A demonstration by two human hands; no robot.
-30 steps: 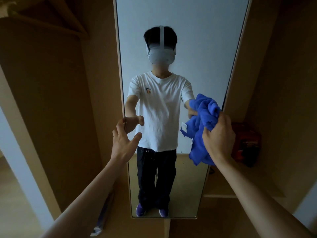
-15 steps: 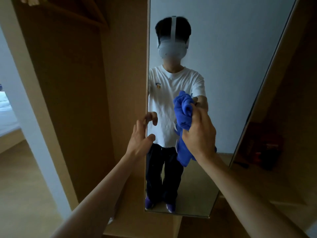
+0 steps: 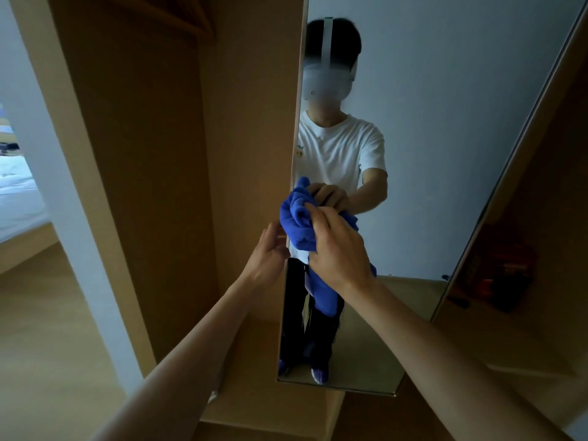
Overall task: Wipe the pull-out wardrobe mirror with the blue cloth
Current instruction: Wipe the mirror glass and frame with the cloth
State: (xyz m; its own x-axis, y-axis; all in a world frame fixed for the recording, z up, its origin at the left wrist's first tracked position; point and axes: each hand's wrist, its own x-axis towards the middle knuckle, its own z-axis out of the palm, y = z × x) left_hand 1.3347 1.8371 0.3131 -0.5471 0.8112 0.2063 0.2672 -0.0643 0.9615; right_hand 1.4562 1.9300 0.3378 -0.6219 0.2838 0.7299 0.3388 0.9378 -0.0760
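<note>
Mirror (image 3: 445, 154): pulled out of the wardrobe (image 3: 248, 122) and standing upright, now filling the right half of the head view rather than the centre. Blue cloth (image 3: 299, 224): bunched in the right hand (image 3: 337, 249), pressed to the glass at mid-height, hard against the mirror's left edge, with a tail hanging below the wrist. Sat at the right edge a second ago, near the middle half a second ago. Amounts to one sweep across, right to left, at about chest level of the reflection.

Right hand: fingers curled over the wad, gripping it. Left hand (image 3: 270, 253): holds nothing, fingers nearly straight, laid against that same left edge just below the cloth, as before, seemingly bracing the panel against the push.

Means, by the look of it, wiping under way but far from finished: only one band covered, with the upper glass and the lower stretch still to do. Calls next for a reversal, or a shift up or down, with no glass left on that side. Worth minding: cloth and left hand nearly touching at the edge.
</note>
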